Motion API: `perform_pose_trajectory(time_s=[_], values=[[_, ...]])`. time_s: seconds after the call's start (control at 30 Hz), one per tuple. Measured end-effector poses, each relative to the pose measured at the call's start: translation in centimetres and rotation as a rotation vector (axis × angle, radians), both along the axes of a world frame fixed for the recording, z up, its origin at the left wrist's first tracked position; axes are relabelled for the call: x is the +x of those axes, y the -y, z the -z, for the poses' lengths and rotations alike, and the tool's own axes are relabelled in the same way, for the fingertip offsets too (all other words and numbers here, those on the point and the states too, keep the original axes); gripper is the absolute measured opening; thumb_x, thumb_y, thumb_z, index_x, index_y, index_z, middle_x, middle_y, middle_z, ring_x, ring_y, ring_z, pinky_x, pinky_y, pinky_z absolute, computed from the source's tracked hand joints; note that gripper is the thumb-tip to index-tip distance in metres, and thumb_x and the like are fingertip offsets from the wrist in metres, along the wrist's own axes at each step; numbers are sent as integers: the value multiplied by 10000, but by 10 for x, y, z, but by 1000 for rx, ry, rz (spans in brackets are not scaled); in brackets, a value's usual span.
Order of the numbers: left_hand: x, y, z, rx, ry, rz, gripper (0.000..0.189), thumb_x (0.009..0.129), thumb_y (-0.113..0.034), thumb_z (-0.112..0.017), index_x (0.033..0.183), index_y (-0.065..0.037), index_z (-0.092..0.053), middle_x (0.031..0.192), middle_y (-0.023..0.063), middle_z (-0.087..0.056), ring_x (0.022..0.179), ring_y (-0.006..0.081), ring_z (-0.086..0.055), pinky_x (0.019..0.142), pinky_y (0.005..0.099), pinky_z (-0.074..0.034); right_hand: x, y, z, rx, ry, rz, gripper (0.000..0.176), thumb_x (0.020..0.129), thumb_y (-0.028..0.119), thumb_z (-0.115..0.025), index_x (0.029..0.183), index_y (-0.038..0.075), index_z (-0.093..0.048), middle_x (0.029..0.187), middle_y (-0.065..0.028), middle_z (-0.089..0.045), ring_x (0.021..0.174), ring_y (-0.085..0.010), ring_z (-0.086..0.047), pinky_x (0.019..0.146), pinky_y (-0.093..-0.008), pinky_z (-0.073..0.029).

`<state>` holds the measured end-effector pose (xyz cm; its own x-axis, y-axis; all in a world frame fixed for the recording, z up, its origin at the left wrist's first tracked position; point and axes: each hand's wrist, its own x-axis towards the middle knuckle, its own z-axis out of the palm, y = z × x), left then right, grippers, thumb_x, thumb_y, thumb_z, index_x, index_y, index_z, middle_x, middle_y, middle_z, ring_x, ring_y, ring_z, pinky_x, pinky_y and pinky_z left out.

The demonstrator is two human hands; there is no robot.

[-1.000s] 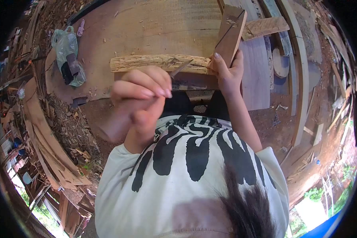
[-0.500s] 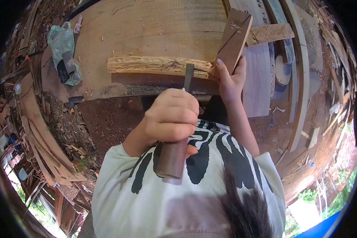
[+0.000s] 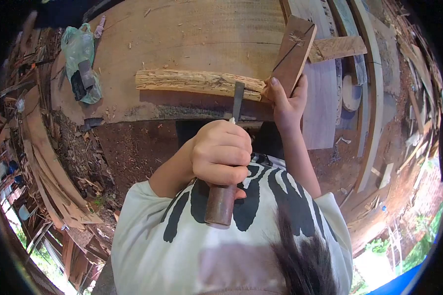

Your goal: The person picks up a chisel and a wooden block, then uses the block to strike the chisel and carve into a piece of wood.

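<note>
Chisel [image 3: 238,101] in left hand [image 3: 221,152] meets log [image 3: 197,82]; right hand [image 3: 286,105] holds plank [image 3: 293,54].

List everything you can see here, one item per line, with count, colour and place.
log: one, pale with rough bark, lying across the slab's near edge
slab: one, light brown, wide work surface at the top
board: one, dark brown, tilted at the log's right end
chisel: one, brown handle and grey blade, blade tip on the log
plastic bag: one, green, on the slab's left end with a dark object inside
plank offcut: one, brown, behind the board
wood scraps: many, brown, on the ground at left
shirt: one, white with black print, bottom
left hand: fist closed on the chisel handle
right hand: gripping the board's lower end
</note>
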<state>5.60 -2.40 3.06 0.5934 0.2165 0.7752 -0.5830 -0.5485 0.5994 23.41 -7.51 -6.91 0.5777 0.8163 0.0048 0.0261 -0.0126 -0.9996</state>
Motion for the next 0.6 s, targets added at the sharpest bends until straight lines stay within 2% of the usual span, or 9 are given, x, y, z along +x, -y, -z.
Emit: perform_pose_trajectory(time_s=[0.17,0.27,0.33,0.37,0.43,0.6], values=[[-8,-3,6,18,44,39,332,835,-264,-708,689,-25,-530,645,83,-544,531,237,-570,522,363,-511,1,2,-1,-29,32,1,338,920,77,-630,1182,28,-421,993,-97,-599,810,-141,-640,657,-251,-539],[-12,-8,13,61,112,104,324,849,-232,-700,687,-16,-522,648,88,-539,530,237,-567,507,359,-507,1,2,-3,-59,43,-15,359,919,85,-634,1199,24,-418,1017,-101,-593,840,-146,-639,696,-258,-542],[-13,-9,14,129,123,171,317,856,-200,-697,682,-10,-512,650,90,-533,536,240,-567,505,358,-510,-2,2,-7,-34,-40,23,409,880,147,-683,1179,-28,-464,1066,-148,-636,973,-186,-606,861,-324,-491],[-13,-9,13,139,122,185,308,854,-185,-700,688,-12,-508,650,88,-526,539,241,-567,510,367,-516,-2,2,-6,-32,-39,29,409,880,147,-683,1179,-28,-464,1066,-148,-636,973,-186,-606,861,-324,-491],[-14,-9,15,142,130,189,302,854,-182,-701,693,-13,-509,653,87,-527,539,241,-567,514,371,-519,-1,3,-4,-44,-4,-19,412,911,82,-635,1241,14,-397,1068,-115,-582,918,-163,-639,778,-286,-538],[-15,-9,15,145,147,177,299,855,-186,-706,702,-18,-512,661,85,-530,548,238,-568,523,374,-522,-3,1,-10,-44,-60,-22,413,918,85,-627,1248,6,-391,1080,-118,-582,930,-173,-644,788,-291,-543]])
